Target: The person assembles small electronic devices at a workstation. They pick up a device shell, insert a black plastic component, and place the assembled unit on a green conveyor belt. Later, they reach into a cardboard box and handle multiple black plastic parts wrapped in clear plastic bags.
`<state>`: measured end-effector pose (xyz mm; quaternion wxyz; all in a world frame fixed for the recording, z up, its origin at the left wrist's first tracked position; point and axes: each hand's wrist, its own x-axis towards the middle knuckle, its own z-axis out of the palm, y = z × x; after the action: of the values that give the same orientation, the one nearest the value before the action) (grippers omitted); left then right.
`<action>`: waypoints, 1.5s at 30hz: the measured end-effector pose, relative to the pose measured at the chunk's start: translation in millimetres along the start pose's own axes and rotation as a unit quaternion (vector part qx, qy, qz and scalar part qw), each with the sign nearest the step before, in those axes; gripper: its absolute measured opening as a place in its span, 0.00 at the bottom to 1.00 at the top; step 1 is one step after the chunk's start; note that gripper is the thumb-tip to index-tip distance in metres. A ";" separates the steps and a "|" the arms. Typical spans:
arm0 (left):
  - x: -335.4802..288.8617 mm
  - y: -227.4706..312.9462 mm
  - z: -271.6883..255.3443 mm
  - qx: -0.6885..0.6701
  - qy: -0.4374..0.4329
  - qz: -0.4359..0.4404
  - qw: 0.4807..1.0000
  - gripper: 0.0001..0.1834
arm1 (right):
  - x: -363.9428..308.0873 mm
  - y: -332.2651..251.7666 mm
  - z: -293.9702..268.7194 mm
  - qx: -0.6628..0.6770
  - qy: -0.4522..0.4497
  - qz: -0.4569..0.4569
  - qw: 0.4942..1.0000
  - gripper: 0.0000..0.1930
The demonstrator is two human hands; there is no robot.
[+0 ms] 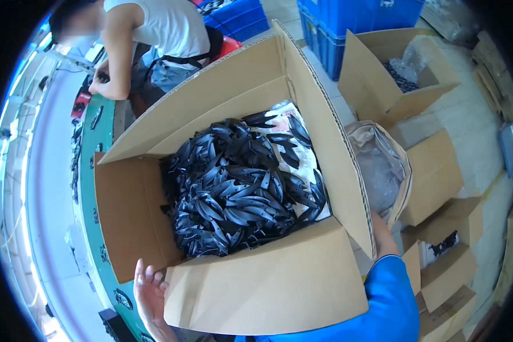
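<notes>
A large open cardboard box (262,279) stands close in front of me with its flaps raised. Inside lies a heap of glossy black curved plastic parts (228,188), pointed at the ends. A few of them rest on a printed white sheet or bag (295,139) at the box's right side. My left hand (149,290) is beside the near left corner, fingers apart and pointing up, touching or almost touching the flap edge. My right forearm (385,238), in a blue sleeve, reaches along the box's right side; the flap hides that hand's fingers.
A green workbench (97,222) with black parts runs along the left. Another person (159,34) sits at the far left. Blue crates (353,28) are stacked behind. More open boxes (399,85) and a bag with a clear liner (376,165) crowd the right floor.
</notes>
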<state>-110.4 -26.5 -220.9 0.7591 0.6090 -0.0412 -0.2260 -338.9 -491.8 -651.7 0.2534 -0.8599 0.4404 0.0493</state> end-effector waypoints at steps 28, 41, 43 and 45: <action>17.6 -4.7 -82.2 -0.099 -0.122 0.035 0.987 0.32 | -118.8 -42.5 -123.6 0.015 0.183 -0.045 0.982 0.21; 10.0 -14.7 -65.8 -0.033 -0.070 0.028 0.997 0.31 | -77.5 -64.2 -186.8 -0.001 0.378 -0.045 0.925 0.37; 6.4 -12.8 -65.1 -0.032 -0.063 0.027 0.997 0.31 | -50.5 -55.8 -157.6 -0.070 0.187 0.049 0.979 0.42; 3.4 -8.4 -65.1 -0.021 -0.050 0.032 0.998 0.31 | -18.9 -40.2 -116.8 -0.085 0.075 0.113 0.987 0.44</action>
<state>-87.8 29.9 -246.2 0.7755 0.5792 -0.0941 -0.2330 -335.1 -514.5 -528.8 0.1379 -0.8242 0.5469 0.0501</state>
